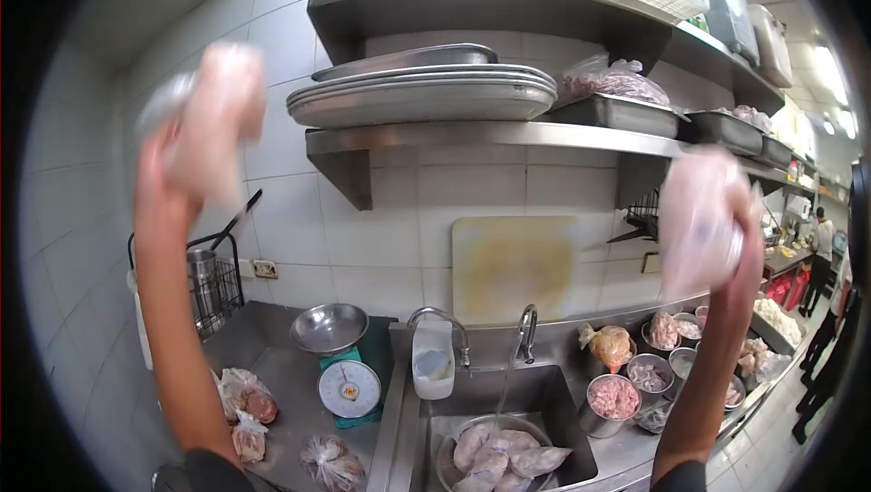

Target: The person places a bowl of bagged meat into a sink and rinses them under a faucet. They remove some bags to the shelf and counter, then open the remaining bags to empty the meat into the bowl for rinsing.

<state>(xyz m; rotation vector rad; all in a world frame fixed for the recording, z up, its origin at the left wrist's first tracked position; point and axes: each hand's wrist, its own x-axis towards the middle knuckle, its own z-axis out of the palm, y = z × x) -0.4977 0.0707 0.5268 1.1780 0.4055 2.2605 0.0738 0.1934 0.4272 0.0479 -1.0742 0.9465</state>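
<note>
Pale-pink bundles [699, 220] clamped in left hand [169, 165], right hand [749, 236] | open room between, grey steel shelf edge [490, 135] ahead | rectangular steel sink [549, 388] below | white-tiled wall [374, 251]

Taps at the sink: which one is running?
The right tap in the picture: a thin stream of water falls below it. The left tap, beside the plastic tub, shows no stream.

No readable text: the markings on the white dial of the green scale [349, 389] are too small to make out.
</note>
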